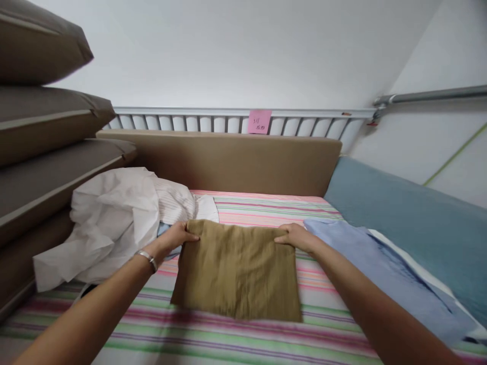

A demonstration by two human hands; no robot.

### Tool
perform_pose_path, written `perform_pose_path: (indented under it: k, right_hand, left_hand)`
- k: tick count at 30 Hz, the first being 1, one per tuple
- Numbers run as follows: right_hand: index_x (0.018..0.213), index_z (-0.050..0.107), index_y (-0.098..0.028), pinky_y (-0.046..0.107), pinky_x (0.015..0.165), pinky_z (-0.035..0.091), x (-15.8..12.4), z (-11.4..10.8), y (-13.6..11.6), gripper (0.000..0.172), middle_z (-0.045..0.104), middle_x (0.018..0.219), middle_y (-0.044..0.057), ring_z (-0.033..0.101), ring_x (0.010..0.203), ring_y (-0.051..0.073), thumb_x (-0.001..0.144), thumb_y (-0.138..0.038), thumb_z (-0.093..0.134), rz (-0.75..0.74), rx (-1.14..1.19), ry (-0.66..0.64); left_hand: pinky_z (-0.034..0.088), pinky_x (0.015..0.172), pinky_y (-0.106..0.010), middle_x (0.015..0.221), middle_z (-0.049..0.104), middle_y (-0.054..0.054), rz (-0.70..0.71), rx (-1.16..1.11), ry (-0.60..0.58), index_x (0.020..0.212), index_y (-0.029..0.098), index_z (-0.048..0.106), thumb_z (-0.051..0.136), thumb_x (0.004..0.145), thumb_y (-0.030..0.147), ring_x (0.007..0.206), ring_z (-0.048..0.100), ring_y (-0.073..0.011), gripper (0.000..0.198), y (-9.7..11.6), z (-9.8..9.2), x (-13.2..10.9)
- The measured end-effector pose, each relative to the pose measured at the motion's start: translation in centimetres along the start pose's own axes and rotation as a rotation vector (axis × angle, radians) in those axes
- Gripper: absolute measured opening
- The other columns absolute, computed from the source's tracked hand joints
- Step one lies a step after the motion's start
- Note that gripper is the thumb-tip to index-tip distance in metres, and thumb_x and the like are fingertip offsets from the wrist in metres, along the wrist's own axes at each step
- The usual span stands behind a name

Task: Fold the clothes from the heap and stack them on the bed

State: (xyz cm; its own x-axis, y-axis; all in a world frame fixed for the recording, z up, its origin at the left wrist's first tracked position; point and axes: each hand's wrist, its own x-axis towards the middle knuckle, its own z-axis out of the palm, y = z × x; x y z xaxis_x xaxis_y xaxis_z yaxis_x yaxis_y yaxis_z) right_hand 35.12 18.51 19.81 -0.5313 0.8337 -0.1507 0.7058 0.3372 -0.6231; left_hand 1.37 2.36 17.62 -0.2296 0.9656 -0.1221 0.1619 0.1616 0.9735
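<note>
A brown cloth (238, 274), folded into a rough rectangle, hangs between both hands over the striped sheet (243, 340). My left hand (178, 238) pinches its upper left corner, thumb on the near side. At the upper right corner, my right hand (292, 236) grips it the same way. The fingers behind the cloth are hidden. A shadow falls on the sheet below the cloth's lower left edge.
Crumpled white cloth (114, 223) lies at the left beside stacked brown cushions (49, 119). Blue folded garments (380, 268) lie at the right, near a blue-grey pad (411, 218). Behind stand a brown panel (236, 162) and a white radiator bearing a pink note (259, 121).
</note>
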Motion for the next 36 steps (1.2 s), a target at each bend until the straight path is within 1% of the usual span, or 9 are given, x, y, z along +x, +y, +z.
perform_pose_path:
  k: [3, 5, 8, 11, 14, 18, 23, 29, 36]
  right_hand:
    - [0.072, 0.062, -0.019, 0.026, 0.064, 0.039, -4.2, -3.2, -2.1, 0.016, 0.063, 0.071, -0.001, 0.055, 0.07, 0.016, 0.068, -0.034, 0.056, -0.161, -0.078, 0.227]
    - [0.079, 0.064, -0.02, 0.028, 0.069, 0.041, -7.4, -3.0, -2.2, 0.018, 0.064, 0.078, 0.001, 0.057, 0.076, 0.017, 0.072, -0.03, 0.051, -0.322, -0.167, 0.406]
    - [0.086, 0.065, -0.022, 0.031, 0.077, 0.042, -11.7, 1.6, 0.3, 0.026, 0.065, 0.083, 0.003, 0.057, 0.083, 0.019, 0.071, -0.015, 0.046, -0.524, -0.289, 0.53]
    - [0.086, 0.065, -0.023, 0.033, 0.078, 0.042, -14.8, 9.1, 4.1, 0.034, 0.065, 0.08, 0.003, 0.056, 0.081, 0.019, 0.067, -0.004, 0.043, -0.589, -0.349, 0.481]
    - [0.083, 0.067, -0.026, 0.032, 0.071, 0.044, -17.1, 14.8, 7.0, 0.031, 0.065, 0.077, 0.002, 0.057, 0.076, 0.018, 0.074, -0.006, 0.044, -0.503, -0.353, 0.327]
    - [0.095, 0.067, -0.026, 0.032, 0.081, 0.047, -18.9, 15.4, 8.2, 0.033, 0.067, 0.098, 0.005, 0.06, 0.092, 0.018, 0.078, -0.014, 0.042, -0.349, -0.171, 0.178]
    - [0.097, 0.066, -0.021, 0.033, 0.087, 0.047, -18.8, 12.9, 7.2, 0.034, 0.066, 0.105, 0.009, 0.061, 0.099, 0.021, 0.079, -0.034, 0.04, -0.118, 0.08, 0.279]
    - [0.11, 0.057, -0.015, 0.036, 0.078, 0.05, -15.5, 14.5, 6.4, 0.047, 0.069, 0.098, 0.013, 0.065, 0.089, 0.025, 0.076, -0.043, 0.04, 0.101, 0.122, 0.337]
    - [0.112, 0.057, -0.019, 0.034, 0.076, 0.049, -13.5, 15.4, 6.1, 0.045, 0.069, 0.095, 0.009, 0.064, 0.091, 0.023, 0.071, -0.026, 0.04, 0.066, 0.061, 0.429]
  left_hand:
    - [0.047, 0.069, -0.029, 0.069, 0.068, -0.001, 0.212, 0.149, 0.033, 0.074, 0.013, 0.066, 0.068, 0.059, 0.024, 0.068, 0.06, -0.0166, 0.018, 3.6, -0.7, -2.5]
    - [0.046, 0.068, -0.027, 0.069, 0.067, 0.0, 0.4, 0.296, 0.094, 0.072, 0.015, 0.064, 0.062, 0.067, 0.023, 0.068, 0.06, -0.0155, 0.01, 4.1, -0.9, -4.5]
    - [0.045, 0.078, -0.029, 0.085, 0.069, -0.004, 0.657, 0.498, 0.131, 0.078, 0.018, 0.065, 0.054, 0.076, 0.02, 0.083, 0.061, -0.0166, 0.011, 1.1, -0.5, -7.4]
    - [0.043, 0.085, -0.034, 0.091, 0.069, -0.005, 0.738, 0.672, 0.048, 0.082, 0.022, 0.068, 0.053, 0.076, 0.018, 0.09, 0.061, -0.0185, 0.017, -5.1, 0.6, -10.0]
    - [0.044, 0.086, -0.036, 0.096, 0.071, -0.004, 0.605, 0.767, -0.004, 0.081, 0.026, 0.07, 0.049, 0.076, 0.015, 0.093, 0.061, -0.0197, 0.024, -11.6, 1.3, -12.7]
    - [0.045, 0.09, -0.038, 0.106, 0.068, -0.005, 0.403, 0.698, 0.217, 0.088, 0.026, 0.07, 0.044, 0.076, 0.018, 0.099, 0.061, -0.0214, 0.029, -15.9, 0.3, -15.8]
    - [0.049, 0.085, -0.036, 0.096, 0.07, -0.009, 0.117, 0.4, 0.525, 0.092, 0.018, 0.064, 0.046, 0.075, 0.033, 0.092, 0.064, -0.0226, 0.029, -14.5, 0.5, -15.5]
    - [0.047, 0.078, -0.032, 0.089, 0.068, -0.012, -0.082, 0.354, 0.538, 0.101, 0.01, 0.058, 0.052, 0.075, 0.03, 0.085, 0.064, -0.0223, 0.033, -12.1, 4.0, -11.2]
    - [0.04, 0.054, -0.022, 0.058, 0.056, 0.003, -0.153, 0.246, 0.522, 0.095, 0.015, 0.059, 0.057, 0.072, 0.017, 0.055, 0.057, -0.0136, 0.023, -10.7, 4.8, -9.8]
